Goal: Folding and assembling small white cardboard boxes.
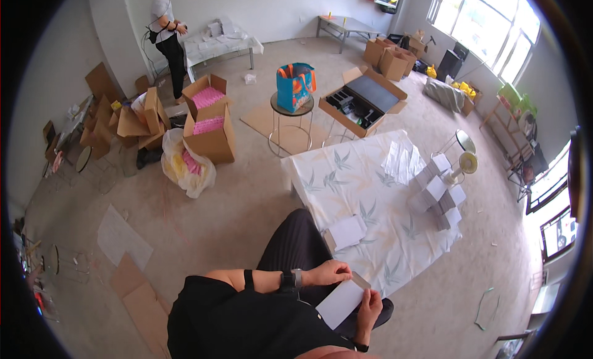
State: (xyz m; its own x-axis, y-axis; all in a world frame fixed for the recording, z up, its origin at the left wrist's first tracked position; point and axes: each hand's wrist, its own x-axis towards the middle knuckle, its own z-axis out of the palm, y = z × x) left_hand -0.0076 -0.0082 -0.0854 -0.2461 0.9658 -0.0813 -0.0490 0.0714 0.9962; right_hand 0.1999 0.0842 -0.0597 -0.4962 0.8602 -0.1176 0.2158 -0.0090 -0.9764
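Paper (341,303) (one piece) between left hand (327,272) and right hand (370,308); one fan (468,163).

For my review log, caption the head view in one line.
Right hand holds white paper, left hand at its edge, beside a leaf-patterned tablecloth.

- On the table (404,180), a paper stack (345,233) sat left and other piles (435,193) right, beside a fan (468,163).
- Behind the table, a bag (293,90) stood on a stool (291,114).
- Right of it was a large carton (352,128); left, two cartons (216,149).
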